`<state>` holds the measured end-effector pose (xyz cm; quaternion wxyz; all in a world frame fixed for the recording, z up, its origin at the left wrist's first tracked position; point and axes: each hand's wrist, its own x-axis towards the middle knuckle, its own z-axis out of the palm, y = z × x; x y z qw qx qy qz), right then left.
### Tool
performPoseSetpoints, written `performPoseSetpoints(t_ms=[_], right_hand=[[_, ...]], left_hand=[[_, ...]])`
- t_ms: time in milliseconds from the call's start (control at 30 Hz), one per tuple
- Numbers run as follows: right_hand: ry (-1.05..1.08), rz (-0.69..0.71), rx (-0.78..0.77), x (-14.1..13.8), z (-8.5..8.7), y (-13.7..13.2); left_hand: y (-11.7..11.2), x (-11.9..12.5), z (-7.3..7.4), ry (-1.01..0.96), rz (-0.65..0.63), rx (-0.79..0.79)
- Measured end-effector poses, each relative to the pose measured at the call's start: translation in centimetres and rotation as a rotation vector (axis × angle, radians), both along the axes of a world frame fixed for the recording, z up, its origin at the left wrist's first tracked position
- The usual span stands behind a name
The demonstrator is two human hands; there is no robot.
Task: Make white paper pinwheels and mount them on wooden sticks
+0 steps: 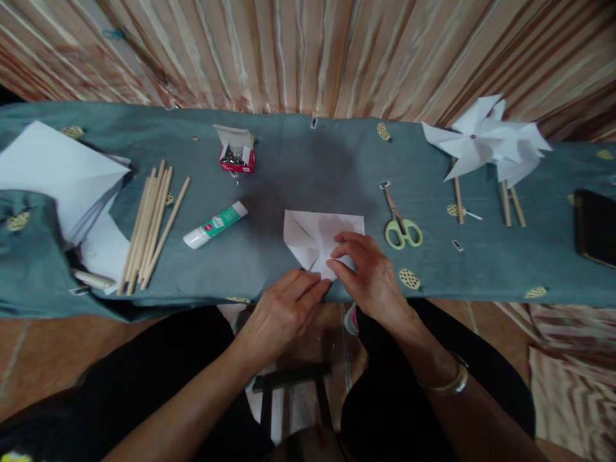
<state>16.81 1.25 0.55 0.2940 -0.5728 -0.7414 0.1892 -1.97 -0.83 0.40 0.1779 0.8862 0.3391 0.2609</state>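
Observation:
A white square of paper (315, 234) with diagonal cuts lies on the grey-blue cloth near the table's front edge. My right hand (370, 276) rests on its near right part, fingers curled and pinching a folded corner toward the middle. My left hand (286, 308) sits at the paper's near edge, fingers together and pressing the lower corner. Both hands touch the paper.
Green-handled scissors (402, 228) lie right of the paper, a glue stick (216, 224) and a bundle of wooden sticks (151, 224) to the left. A red box of pins (237, 154) stands behind. White sheets (52, 173) lie far left, finished paper pinwheels (486, 141) back right, a dark phone (597, 224) far right.

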Motion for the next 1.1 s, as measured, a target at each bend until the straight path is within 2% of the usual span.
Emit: performPoseSetpoints(t_ms=[367, 667, 967, 1100], right_hand=[[-0.048, 0.064, 0.075, 0.1, -0.5, -0.2], [-0.183, 0.116, -0.010, -0.4, -0.1, -1.3], [-0.258, 0.098, 0.110, -0.9, -2.0, -2.7], [-0.247, 0.074, 0.137, -0.9, -2.3, -2.8]], left_hand=[[0.0, 0.0, 0.2, -0.002, 0.002, 0.015], [0.0, 0.0, 0.0, 0.011, 0.002, 0.014], [0.0, 0.1, 0.5, 0.011, 0.060, -0.016], [0.0, 0.0, 0.4, 0.017, 0.051, -0.012]])
